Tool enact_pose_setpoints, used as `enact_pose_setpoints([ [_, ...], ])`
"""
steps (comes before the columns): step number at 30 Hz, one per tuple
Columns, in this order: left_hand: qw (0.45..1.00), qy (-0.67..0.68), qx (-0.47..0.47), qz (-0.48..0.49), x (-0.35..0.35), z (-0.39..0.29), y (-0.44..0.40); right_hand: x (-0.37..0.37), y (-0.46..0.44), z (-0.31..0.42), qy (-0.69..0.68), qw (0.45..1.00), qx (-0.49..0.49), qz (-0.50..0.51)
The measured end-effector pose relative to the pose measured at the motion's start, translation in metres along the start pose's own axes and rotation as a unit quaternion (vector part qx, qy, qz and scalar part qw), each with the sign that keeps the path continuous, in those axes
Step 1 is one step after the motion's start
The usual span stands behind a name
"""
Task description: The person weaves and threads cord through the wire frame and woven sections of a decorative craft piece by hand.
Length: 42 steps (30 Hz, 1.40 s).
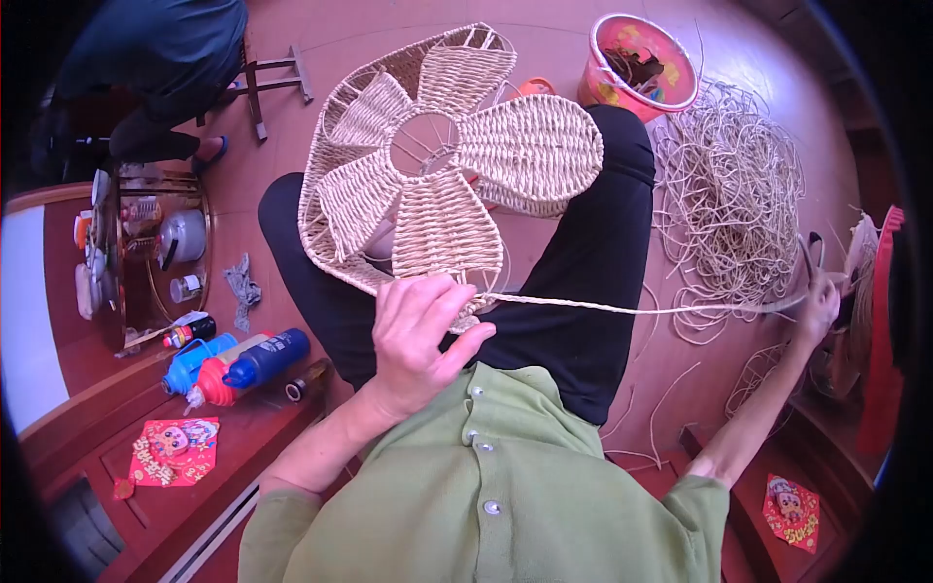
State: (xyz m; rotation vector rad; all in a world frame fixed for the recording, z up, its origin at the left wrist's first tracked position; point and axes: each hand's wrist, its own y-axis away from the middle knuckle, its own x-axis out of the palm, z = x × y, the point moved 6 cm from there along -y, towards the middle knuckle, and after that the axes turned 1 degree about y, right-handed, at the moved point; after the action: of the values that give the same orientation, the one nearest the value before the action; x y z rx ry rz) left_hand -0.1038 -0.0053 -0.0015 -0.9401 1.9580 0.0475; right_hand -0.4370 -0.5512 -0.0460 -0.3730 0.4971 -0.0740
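Observation:
A woven basket [530, 151] with petal-shaped panels round an open ring rests on the person's lap, tilted up. My left hand [423, 335] is at its near edge, fingers curled over the rim below the bottom petal. From that edge a pale cord [622, 310] runs taut to the right. At its far end my right hand [821, 296] is closed on the cord, arm stretched out to the right. What lies under the left fingers is partly hidden.
A tangled heap of cord [734, 204] lies on the floor at right, beside a pink bucket [641, 63]. Bottles [267, 358] and a rack with a kettle [182, 238] stand at left. Another person [160, 58] sits at upper left near a stool [277, 83].

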Motion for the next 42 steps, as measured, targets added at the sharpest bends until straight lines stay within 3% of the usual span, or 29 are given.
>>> enact_pose_setpoints([
  [1,1.0,0.0,-0.002,-0.002,0.005,-0.001,0.001,0.021,0.017,0.026,0.371,0.895,-0.234,0.074],
  [2,1.0,-0.012,-0.01,-0.014,0.008,-0.001,0.001,0.055,0.074,0.1,0.254,0.908,-0.325,0.076],
  [3,0.999,-0.024,-0.018,-0.023,0.01,-0.001,-0.001,0.088,0.123,0.134,-0.001,0.956,-0.169,0.238],
  [5,0.999,-0.024,-0.019,-0.03,0.011,-0.004,-0.005,0.136,0.247,0.202,-0.179,0.829,0.069,0.525],
  [6,0.999,-0.014,-0.03,-0.03,0.013,-0.002,-0.005,0.147,0.284,0.233,-0.12,0.788,-0.041,0.602],
  [8,0.998,0.001,-0.051,-0.035,0.015,-0.001,-0.006,0.159,0.326,0.251,-0.131,0.723,-0.089,0.672],
  [9,0.998,0.0,-0.054,-0.032,0.016,-0.001,-0.005,0.163,0.335,0.244,-0.121,0.716,-0.213,0.654],
  [13,0.994,0.044,-0.096,-0.023,0.02,0.006,-0.003,0.155,0.315,0.254,-0.145,0.744,-0.26,0.598],
  [17,0.992,0.066,-0.108,-0.022,0.017,0.003,-0.003,0.14,0.319,0.304,-0.213,0.691,-0.411,0.555],
  [20,0.989,0.1,-0.095,-0.052,0.008,0.004,-0.005,0.15,0.313,0.309,-0.215,0.686,-0.445,0.533],
  [29,0.984,0.087,-0.155,-0.008,0.02,0.012,-0.01,0.17,0.311,0.307,-0.182,0.694,-0.468,0.516],
  [32,0.987,0.088,-0.114,-0.066,0.012,0.007,-0.003,0.181,0.327,0.329,-0.265,0.641,-0.501,0.518],
  [35,0.99,0.077,-0.057,-0.1,0.007,0.001,0.002,0.21,0.337,0.336,-0.258,0.634,-0.519,0.513],
  [41,0.994,0.011,-0.003,-0.111,0.014,-0.005,0.001,0.206,0.339,0.32,-0.234,0.665,-0.521,0.481],
  [42,0.996,0.009,-0.021,-0.09,0.016,-0.004,0.001,0.188,0.324,0.326,-0.246,0.724,-0.465,0.447],
])
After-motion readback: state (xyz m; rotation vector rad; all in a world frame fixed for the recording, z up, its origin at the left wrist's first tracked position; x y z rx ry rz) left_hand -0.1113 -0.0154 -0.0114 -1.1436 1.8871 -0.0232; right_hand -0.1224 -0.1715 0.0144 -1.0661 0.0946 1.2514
